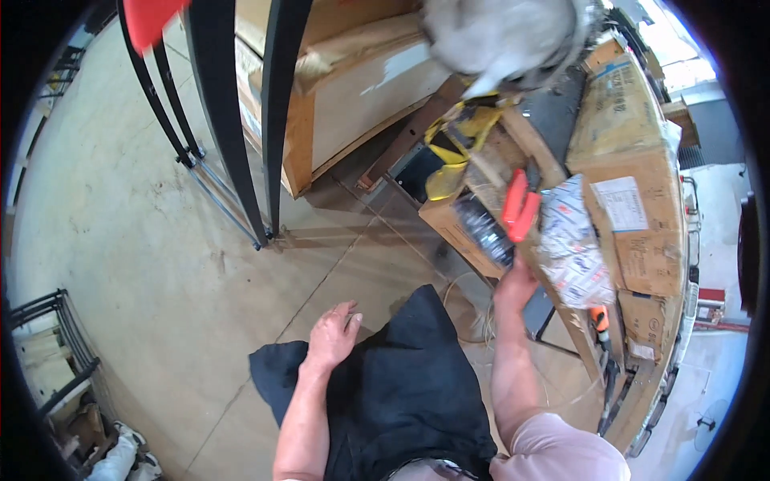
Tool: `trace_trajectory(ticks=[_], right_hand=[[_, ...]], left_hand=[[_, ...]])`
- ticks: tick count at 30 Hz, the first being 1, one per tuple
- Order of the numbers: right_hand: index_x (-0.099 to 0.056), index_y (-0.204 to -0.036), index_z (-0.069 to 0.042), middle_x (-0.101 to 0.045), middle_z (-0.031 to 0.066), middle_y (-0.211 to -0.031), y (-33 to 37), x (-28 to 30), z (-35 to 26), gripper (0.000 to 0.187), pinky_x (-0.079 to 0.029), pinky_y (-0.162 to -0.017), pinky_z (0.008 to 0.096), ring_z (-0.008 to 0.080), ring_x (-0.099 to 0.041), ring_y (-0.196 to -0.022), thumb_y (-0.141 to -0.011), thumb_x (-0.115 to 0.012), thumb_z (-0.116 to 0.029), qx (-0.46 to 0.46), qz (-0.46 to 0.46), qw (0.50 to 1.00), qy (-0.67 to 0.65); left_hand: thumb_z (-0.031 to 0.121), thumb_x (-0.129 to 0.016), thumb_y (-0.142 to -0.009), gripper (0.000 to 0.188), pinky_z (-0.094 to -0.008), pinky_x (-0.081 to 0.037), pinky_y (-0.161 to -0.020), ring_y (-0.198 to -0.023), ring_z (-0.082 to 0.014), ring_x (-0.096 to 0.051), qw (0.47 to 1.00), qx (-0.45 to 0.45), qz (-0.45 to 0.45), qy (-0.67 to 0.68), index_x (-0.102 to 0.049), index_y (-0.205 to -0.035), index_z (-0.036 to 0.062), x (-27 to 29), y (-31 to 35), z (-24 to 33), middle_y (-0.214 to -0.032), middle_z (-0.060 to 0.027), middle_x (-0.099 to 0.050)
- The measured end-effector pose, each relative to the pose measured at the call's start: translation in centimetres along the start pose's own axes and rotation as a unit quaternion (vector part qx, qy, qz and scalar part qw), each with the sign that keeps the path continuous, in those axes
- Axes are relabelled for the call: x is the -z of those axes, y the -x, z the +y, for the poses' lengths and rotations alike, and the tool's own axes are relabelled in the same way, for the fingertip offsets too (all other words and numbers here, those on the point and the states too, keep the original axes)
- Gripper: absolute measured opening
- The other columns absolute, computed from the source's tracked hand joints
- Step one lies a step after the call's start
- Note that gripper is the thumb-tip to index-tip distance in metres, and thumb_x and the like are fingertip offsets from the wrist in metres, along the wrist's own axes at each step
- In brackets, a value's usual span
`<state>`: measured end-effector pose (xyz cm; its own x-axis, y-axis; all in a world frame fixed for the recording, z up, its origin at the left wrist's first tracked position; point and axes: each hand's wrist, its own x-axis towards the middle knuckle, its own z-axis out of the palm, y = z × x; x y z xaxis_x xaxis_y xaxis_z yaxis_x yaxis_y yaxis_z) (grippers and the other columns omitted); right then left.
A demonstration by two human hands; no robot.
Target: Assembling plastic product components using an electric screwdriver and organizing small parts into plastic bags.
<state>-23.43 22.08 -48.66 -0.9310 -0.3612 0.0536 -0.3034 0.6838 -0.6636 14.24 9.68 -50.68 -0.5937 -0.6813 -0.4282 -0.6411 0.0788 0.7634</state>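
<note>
Both hands stand well apart: the left hand [335,335] hovers in front of the person's black shorts [405,381], empty, its fingers loosely extended and the thumb held away from them. Over on the other side, the right hand [517,284] reaches forward to the near end of a dark package in shiny clear wrap [484,231]. Its fingertips are hidden or too blurred there, so I cannot tell whether it grips the package or only touches it.

That package lies tilted, running from the right hand away toward the upper left, above a brown box [455,232]; it is well apart from the left hand, forward and to the right of it. Just beside the package, on its right, lies a red-handled tool [520,207], a little beyond the right hand. Next comes a white bag with a printed pattern [571,244], and behind that a large cardboard box [622,152]. Yellow-and-black material [447,178] lies beyond the package's far end. An orange-handled tool [600,317] sits below the bag, to the right of the right hand. Beneath the left hand stretches the concrete floor [152,216].
</note>
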Motion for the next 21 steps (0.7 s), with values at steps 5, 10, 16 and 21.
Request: trace_trajectory(ticks=[5, 10, 16, 21], right_hand=[[-0.064, -0.134, 0.003, -0.07, 0.0053, -0.124, 13.6, 9.2, -9.1, 0.04, -0.052, -0.097, 0.0325, 0.0136, -0.064, -0.109, -0.098, -0.074, -0.009, -0.094, -0.094, 0.947, -0.294], [-0.067, -0.129, -0.001, -0.071, 0.003, -0.113, 21.5, 20.2, -15.7, 0.033, -0.053, -0.09, 0.0294, 0.0102, -0.063, -0.102, -0.097, -0.074, -0.005, -0.127, -0.318, 0.902, -0.263], [-0.065, -0.128, -0.001, -0.073, 0.0065, -0.112, 23.5, 33.2, -26.1, 0.03, -0.057, -0.091, 0.0327, 0.0132, -0.069, -0.099, -0.099, -0.072, -0.007, -0.234, -0.362, 0.836, -0.338], [-0.067, -0.123, 0.002, -0.077, 0.0126, -0.109, 24.3, 37.2, -26.1, 0.038, -0.056, -0.093, 0.0371, 0.0196, -0.072, -0.098, -0.094, -0.076, -0.02, -0.187, -0.353, 0.867, -0.298]], left_hand=[[0.037, -0.059, -0.111, 0.049, -0.034, -0.053, -0.102, -0.117, -0.0223, -0.07, 0.934, 0.104, -0.026, 0.341, -0.059, -0.145, 0.0017, -1.4, 6.5, 8.3, -0.127, -0.012, -0.074], [0.052, -0.047, -0.113, 0.066, -0.032, -0.054, -0.094, -0.124, -0.0195, -0.062, 0.767, 0.331, -0.11, 0.539, -0.042, -0.161, 0.0067, 5.7, 16.9, 15.0, -0.147, -0.012, -0.06], [0.037, -0.081, -0.092, 0.105, -0.0455, -0.05, -0.112, -0.142, -0.0326, -0.055, 0.975, 0.014, -0.195, 0.106, -0.018, -0.168, 0.003, 16.3, 30.8, 28.9, -0.155, -0.0261, -0.05], [0.052, -0.061, -0.102, 0.078, -0.0557, -0.058, -0.09, -0.101, -0.0484, -0.073, 0.938, -0.006, -0.237, -0.252, -0.037, -0.161, 0.0078, 18.8, 32.7, 35.2, -0.107, -0.0293, -0.075]])
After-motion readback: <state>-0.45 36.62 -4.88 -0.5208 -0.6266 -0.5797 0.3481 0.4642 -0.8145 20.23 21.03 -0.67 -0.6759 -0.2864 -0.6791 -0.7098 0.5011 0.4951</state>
